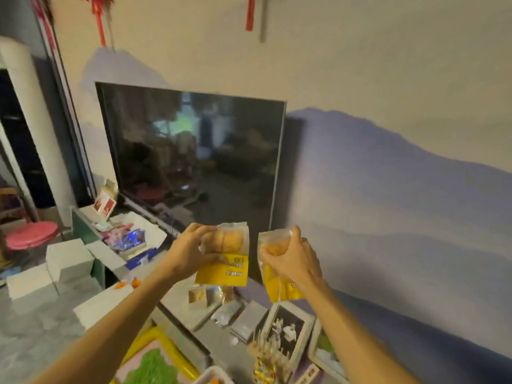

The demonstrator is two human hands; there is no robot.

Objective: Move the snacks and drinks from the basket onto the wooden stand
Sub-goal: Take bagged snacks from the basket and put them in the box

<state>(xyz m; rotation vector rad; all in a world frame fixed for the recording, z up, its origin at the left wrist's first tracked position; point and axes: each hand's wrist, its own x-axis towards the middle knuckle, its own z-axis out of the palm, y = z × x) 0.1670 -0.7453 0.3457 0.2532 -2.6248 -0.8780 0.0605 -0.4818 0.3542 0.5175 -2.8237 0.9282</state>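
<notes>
Left hand [191, 249] grips yellow bread packet [225, 256], frame centre; right hand [291, 257] clutches second yellow packet [277, 284] just beside, before dark TV [191, 153].

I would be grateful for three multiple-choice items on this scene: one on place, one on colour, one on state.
1. The television is: A against the wall beyond the left hand; B on the floor; C overhead.
2. The left packet and right packet are printed: A blue; B yellow; C black.
3. The left hand is: A empty; B gripping a packet; C touching the television.
Answers: 1A, its screen backs onto the wall; 2B, both lower halves are yellow; 3B, its fingers curl round the left packet.
</notes>
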